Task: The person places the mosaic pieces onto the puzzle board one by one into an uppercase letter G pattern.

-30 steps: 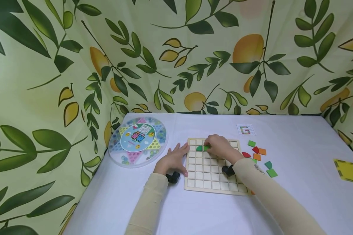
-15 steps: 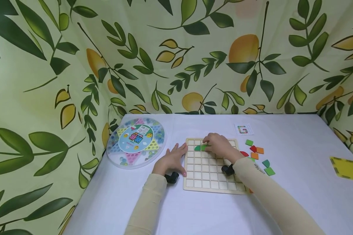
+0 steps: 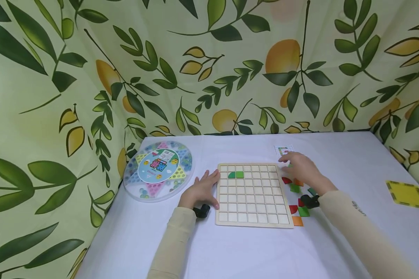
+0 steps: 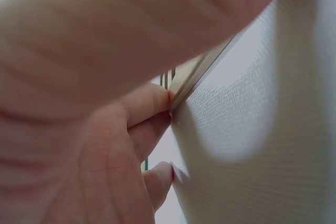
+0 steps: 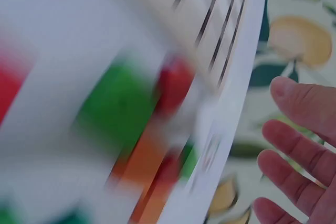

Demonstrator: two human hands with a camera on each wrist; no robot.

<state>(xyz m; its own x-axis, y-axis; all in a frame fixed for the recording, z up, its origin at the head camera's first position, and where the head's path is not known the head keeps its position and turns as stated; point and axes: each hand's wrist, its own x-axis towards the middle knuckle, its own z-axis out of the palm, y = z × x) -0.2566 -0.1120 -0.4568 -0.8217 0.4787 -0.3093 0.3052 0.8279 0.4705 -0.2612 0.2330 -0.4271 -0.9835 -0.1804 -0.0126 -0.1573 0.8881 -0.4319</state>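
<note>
A wooden grid board (image 3: 246,197) lies flat on the white table. Two pieces sit in its upper left squares, side by side: a dark green quarter-round tile (image 3: 232,175) and a green square tile (image 3: 239,174). My left hand (image 3: 199,192) touches the board's left edge with spread fingers; fingertips at that edge also show in the left wrist view. Off the board's upper right corner, my right hand (image 3: 304,170) hovers over loose tiles, overlapping a small pattern card (image 3: 282,148). In the right wrist view the fingers of this hand (image 5: 310,156) are apart and hold nothing.
Several loose tiles lie along the board's right side, among them a red tile (image 3: 286,180), a green square (image 3: 303,211) and an orange square (image 3: 298,221). A round marble game box (image 3: 158,166) is at the left; a yellow rectangle (image 3: 407,194) lies far right.
My right hand has let go of the green square tile on the board and moved right to the loose tiles. My left hand stays at the board's edge.
</note>
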